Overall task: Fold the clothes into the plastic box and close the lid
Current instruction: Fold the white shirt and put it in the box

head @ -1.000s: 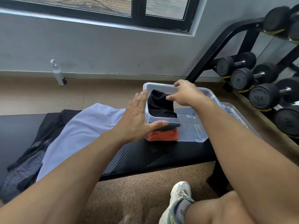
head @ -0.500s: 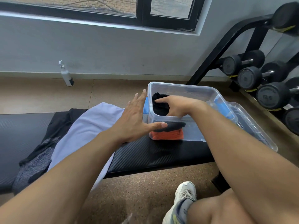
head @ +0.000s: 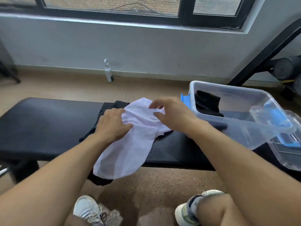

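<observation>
A pale lilac garment [head: 130, 144] lies across the black bench [head: 40, 121] and hangs over its front edge, on top of a black garment [head: 101, 132]. My left hand [head: 112, 124] rests on the lilac cloth near its top, fingers bent into the fabric. My right hand [head: 171, 115] hovers over the cloth's upper right corner with fingers spread and slightly curled. The clear plastic box [head: 244, 126] with blue clips stands on the bench at the right, a folded black garment [head: 206, 103] inside. Its clear lid [head: 288, 154] lies beside it at the far right.
A white spray bottle [head: 108, 72] stands on the floor by the wall. A black dumbbell rack [head: 263, 54] with weights rises at the right. My two shoes [head: 88, 209] are on the cork floor in front of the bench.
Both hands left the box and moved left onto the lilac garment. The view swung left, so the box now sits at the right.
</observation>
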A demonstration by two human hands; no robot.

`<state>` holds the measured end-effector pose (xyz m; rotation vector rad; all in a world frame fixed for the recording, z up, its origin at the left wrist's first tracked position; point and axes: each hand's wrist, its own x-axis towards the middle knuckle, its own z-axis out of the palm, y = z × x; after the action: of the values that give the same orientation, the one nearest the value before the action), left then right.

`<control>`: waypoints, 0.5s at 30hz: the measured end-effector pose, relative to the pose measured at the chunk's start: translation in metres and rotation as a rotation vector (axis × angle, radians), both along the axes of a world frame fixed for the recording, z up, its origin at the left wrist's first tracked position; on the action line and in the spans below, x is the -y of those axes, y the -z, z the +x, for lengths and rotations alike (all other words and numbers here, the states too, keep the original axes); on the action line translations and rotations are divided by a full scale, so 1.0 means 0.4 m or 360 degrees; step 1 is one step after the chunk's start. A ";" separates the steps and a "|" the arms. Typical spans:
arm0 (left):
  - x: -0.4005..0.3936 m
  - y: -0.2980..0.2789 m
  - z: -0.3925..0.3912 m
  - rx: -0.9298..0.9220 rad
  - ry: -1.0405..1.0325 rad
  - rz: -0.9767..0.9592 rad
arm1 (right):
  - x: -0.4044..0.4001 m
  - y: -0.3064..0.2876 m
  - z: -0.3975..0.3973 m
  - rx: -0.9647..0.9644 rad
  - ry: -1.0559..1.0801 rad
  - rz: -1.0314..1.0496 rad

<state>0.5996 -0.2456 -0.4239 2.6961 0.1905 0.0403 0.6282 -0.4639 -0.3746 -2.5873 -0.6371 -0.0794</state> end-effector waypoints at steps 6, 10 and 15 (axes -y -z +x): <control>-0.102 0.013 -0.044 -0.0270 -0.0097 -0.0031 | -0.051 0.079 0.033 -0.0472 -0.0082 -0.0679; -0.106 0.001 -0.044 -0.0229 -0.0047 0.0021 | -0.060 0.094 0.053 -0.0445 -0.0066 -0.0782; -0.099 -0.037 -0.035 0.0166 -0.0122 -0.0182 | -0.062 0.066 0.052 -0.0531 -0.0031 -0.0459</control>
<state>0.5856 -0.2060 -0.4091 2.5645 0.2566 0.1872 0.6491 -0.4391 -0.4010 -2.7735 -0.5826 0.4734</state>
